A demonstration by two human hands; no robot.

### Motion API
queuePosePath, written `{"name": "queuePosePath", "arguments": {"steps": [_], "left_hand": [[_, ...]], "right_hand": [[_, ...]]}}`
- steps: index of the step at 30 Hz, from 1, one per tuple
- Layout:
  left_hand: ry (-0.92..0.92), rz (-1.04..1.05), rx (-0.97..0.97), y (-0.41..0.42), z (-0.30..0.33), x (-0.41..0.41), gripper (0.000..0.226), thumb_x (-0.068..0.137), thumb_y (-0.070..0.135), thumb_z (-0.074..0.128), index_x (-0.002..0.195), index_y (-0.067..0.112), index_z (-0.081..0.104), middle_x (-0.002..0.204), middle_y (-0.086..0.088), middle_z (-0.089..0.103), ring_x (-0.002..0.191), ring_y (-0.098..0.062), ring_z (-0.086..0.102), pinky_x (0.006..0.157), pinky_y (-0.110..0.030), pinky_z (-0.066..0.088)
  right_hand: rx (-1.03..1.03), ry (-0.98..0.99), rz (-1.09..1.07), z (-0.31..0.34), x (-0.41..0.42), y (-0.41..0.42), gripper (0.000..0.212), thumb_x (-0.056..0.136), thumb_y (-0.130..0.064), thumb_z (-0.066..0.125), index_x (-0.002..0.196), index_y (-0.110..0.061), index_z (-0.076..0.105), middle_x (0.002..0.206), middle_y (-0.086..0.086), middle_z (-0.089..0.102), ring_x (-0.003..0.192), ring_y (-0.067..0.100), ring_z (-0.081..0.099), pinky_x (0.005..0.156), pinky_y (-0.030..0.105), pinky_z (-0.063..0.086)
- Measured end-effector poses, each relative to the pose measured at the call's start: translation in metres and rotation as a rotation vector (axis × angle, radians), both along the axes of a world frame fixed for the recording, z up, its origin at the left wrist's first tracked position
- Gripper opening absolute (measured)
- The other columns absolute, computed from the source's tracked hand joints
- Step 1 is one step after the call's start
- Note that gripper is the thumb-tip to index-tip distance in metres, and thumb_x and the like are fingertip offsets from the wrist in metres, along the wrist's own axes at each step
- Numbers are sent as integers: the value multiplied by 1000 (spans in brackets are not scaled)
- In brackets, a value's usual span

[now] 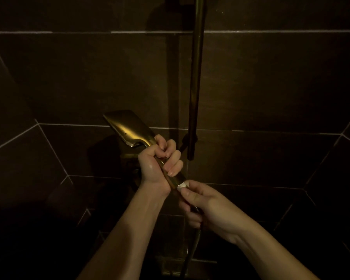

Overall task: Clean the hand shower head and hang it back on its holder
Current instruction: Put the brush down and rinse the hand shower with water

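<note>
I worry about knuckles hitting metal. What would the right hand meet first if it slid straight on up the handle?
Probably the left hand, gripping the shower handle just above the right hand.

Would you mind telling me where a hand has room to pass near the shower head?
Open wall lies left of the shower head and right of the rail. It is crowded where both hands meet the hose.

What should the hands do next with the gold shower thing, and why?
Probably rub the small white bit further along the handle. The left hand grips the shower head by its handle, off the rail, and the right hand pinches the white bit at the handle's lower end, so wiping looks unfinished.
</note>
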State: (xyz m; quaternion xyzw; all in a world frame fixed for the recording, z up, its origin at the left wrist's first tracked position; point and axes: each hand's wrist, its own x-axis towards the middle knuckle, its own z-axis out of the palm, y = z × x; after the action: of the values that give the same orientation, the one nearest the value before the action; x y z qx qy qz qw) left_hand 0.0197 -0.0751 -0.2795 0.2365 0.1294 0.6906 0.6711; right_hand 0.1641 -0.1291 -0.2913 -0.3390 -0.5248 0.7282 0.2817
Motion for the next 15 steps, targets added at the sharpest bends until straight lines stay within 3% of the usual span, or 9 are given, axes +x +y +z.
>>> {"name": "queuePosePath", "arguments": {"steps": [5,8,10,13,15], "left_hand": [[46,127,-97,-1,4,6,16,68,0,40,68,16,37,60,0,34,34,-10,28,34,-19,22],[-1,190,-214,0,4,12,17,66,1,42,67,17,38,59,1,34,37,-11,28,35,-21,22],[-17,190,-302,0,2,16,17,64,2,42,64,18,38,59,2,33,38,-11,27,34,-21,23],[-89,152,-406,0,-1,18,18,66,2,41,60,17,35,58,2,32,37,-11,26,33,-20,23],[-208,124,-449,4,0,15,17,66,3,39,59,17,34,56,2,31,35,-10,26,30,-18,23]], "right_hand": [[415,-425,-259,0,-7,-8,18,101,-37,45,96,-27,60,68,-6,52,54,5,45,49,21,35],[559,-559,-350,-4,-10,-10,20,101,-41,43,95,-28,58,64,-7,54,46,1,46,42,19,33],[403,-512,-315,0,-5,-5,23,100,-42,45,91,-26,60,62,-9,49,45,2,41,44,22,30],[6,-260,-147,9,9,-2,28,99,-41,49,93,-19,64,61,-6,44,49,9,33,46,25,22],[17,-325,-128,8,14,-4,31,99,-42,48,97,-18,67,63,-5,47,49,8,37,46,24,25]]}}
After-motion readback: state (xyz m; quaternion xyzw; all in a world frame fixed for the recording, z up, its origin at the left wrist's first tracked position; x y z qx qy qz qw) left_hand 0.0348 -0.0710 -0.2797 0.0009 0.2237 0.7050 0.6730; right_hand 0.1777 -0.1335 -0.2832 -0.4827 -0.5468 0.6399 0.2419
